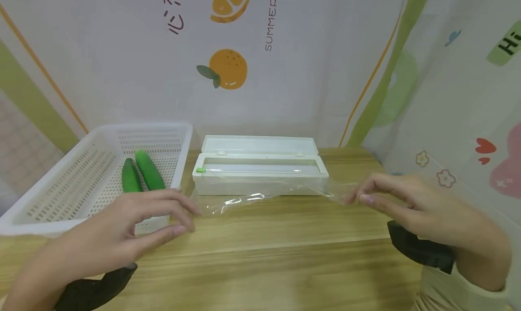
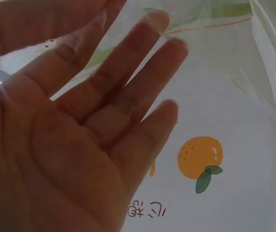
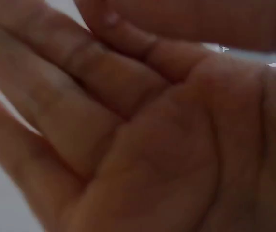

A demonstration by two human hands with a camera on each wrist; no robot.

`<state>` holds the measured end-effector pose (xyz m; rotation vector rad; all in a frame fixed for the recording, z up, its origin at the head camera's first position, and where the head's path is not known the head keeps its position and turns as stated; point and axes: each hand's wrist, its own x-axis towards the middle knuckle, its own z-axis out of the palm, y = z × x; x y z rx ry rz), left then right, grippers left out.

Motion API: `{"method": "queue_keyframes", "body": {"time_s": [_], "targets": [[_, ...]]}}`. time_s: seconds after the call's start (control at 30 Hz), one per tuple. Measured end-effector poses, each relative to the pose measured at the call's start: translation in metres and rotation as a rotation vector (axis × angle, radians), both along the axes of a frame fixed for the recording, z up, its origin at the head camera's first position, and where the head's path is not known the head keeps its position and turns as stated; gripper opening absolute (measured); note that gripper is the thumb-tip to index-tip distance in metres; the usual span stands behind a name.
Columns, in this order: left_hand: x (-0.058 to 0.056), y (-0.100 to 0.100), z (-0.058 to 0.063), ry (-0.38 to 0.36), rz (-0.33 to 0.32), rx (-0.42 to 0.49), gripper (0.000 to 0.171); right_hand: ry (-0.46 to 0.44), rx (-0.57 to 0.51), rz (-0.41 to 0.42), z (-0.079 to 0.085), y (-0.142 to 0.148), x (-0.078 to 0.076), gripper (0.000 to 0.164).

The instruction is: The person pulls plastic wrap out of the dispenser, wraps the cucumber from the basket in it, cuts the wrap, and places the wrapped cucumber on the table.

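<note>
Film (image 1: 255, 196), one sheet: we held its long axis crosswise, on the near side of the box (image 1: 260, 157), left hand (image 1: 118, 225) pinching one end, right hand (image 1: 423, 207) the other.

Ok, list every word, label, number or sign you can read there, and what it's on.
"SUMMER", next letter cut off: sideways on the back sheet.
"心想": sideways on the same sheet.
"Hi": green patch at far right.
Too small to read: marks on the right wrist's black band.
None seen on the white box.
</note>
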<state>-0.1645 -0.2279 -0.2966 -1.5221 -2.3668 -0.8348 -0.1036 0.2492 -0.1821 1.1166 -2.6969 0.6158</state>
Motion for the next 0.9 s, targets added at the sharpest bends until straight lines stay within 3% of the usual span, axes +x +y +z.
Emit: {"method": "queue_keyframes", "body": {"time_s": [0.07, 0.13, 0.23, 0.37, 0.53, 0.6, 0.7, 0.83, 0.9], "targets": [[0.026, 0.024, 0.029, -0.077, 0.012, -0.041, 0.031, -0.083, 0.038, 0.049, -0.005, -0.003, -0.003, 0.026], [0.044, 0.038, 0.049, -0.134, 0.033, -0.08, 0.026, -0.159, 0.072, 0.076, -0.011, -0.007, -0.007, 0.019], [0.055, 0.048, 0.059, -0.235, 0.035, -0.137, 0.021, -0.305, 0.104, 0.099, -0.022, -0.015, -0.015, 0.015], [0.055, 0.052, 0.051, -0.315, -0.001, -0.207, 0.017, -0.434, 0.147, 0.135, -0.04, -0.026, -0.024, 0.019], [0.047, 0.059, 0.029, -0.402, -0.07, -0.298, 0.016, -0.536, 0.242, 0.095, -0.061, -0.039, -0.03, 0.019], [0.044, 0.064, 0.021, -0.457, -0.058, -0.348, 0.016, -0.572, 0.271, 0.066, -0.069, -0.043, -0.031, 0.017], [0.043, 0.072, 0.013, -0.515, 0.019, -0.431, 0.018, -0.607, 0.312, 0.026, -0.079, -0.05, -0.034, 0.015], [0.041, 0.081, 0.004, -0.526, 0.097, -0.514, 0.02, -0.67, 0.343, -0.019, -0.09, -0.057, -0.039, 0.016], [0.04, 0.083, 0.0, -0.532, 0.103, -0.533, 0.02, -0.676, 0.368, -0.032, -0.095, -0.06, -0.041, 0.017]]}}
